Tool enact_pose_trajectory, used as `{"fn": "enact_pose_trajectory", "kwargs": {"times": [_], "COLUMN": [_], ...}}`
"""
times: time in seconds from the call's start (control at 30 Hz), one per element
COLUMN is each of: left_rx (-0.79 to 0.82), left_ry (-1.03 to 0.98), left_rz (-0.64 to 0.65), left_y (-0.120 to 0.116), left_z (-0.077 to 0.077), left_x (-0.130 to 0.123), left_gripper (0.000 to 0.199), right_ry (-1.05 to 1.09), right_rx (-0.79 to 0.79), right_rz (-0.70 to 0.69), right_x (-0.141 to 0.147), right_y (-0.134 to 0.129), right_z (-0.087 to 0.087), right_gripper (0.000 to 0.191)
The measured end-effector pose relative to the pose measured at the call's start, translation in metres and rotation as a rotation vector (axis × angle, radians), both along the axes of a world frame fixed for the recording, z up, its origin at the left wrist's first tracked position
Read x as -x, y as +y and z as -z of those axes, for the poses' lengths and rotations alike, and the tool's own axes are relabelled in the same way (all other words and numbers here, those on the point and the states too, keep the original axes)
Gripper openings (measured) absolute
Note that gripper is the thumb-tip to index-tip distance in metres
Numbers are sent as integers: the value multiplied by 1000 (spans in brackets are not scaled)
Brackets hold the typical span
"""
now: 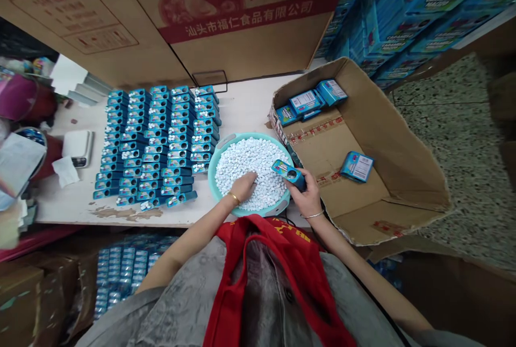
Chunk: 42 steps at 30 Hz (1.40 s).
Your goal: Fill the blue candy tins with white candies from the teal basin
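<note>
A turquoise basin (213, 175) full of small white candies (252, 156) stands in front of me at the table's front edge. My left hand (244, 186) reaches into the candies with curled fingers, and its fingertips are partly hidden among them. Over the basin's right side, my right hand (307, 196) grips a small blue candy box (289, 172), tilted, with a dark round hole in its upper face. Left of the basin, several rows of similar blue boxes (173, 145) stand packed together, many with white candies showing at their tops.
An open cardboard carton (403, 158) at the right holds several blue packs (357, 167). Large printed cartons (250, 54) wall off the back. Blue cartons (427, 19) are stacked at the back right. A small white scale (78, 145) sits at the far left, beside a crumpled tissue (65, 171).
</note>
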<state>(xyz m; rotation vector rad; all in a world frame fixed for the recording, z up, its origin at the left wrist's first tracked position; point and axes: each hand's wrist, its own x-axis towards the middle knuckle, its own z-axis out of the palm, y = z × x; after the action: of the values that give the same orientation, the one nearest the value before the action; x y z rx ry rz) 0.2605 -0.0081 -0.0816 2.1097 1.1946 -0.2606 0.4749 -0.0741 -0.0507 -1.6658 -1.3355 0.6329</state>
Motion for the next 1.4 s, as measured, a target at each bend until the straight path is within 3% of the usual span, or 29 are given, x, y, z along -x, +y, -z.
{"fn": "enact_pose_trajectory", "kwargs": {"times": [0.1,0.2,0.33,0.43,0.57,0.73,0.93,1.07,1.17,1.27,1.4], "left_rx": [22,42,-19,-83,-153,-215,-275,-312,-296,-286,-245], "left_ry": [-65,-183,-300,-303,-165,207,367,327,154,-212,-514], "left_rz": [0,-13,15,74,208,375,438,368,278,144,5], "left_y": [2,7,14,20,27,24,9,6,6,3,-9], "left_z": [-7,-26,-69,-107,-153,-199,-233,-236,-222,-189,-135], "left_x": [6,28,54,57,41,6,-19,-3,20,39,48], "left_gripper": [27,28,27,25,22,22,23,22,16,20,54], "right_ry": [14,8,-31,-58,-60,-41,12,71,126,187,267], "right_rx": [26,22,-17,-53,-70,-100,-115,-122,-100,-64,19], "right_rz": [27,39,9,-60,-156,-206,-209,-207,-238,-271,-294], "right_x": [0,0,1,5,14,23,29,31,34,40,54], "right_y": [-2,-3,-1,3,7,7,4,0,-3,-8,-18], "right_z": [2,3,1,-1,-4,-5,-6,-7,-8,-8,-7], "right_gripper": [34,35,31,32,39,40,37,31,26,28,35]}}
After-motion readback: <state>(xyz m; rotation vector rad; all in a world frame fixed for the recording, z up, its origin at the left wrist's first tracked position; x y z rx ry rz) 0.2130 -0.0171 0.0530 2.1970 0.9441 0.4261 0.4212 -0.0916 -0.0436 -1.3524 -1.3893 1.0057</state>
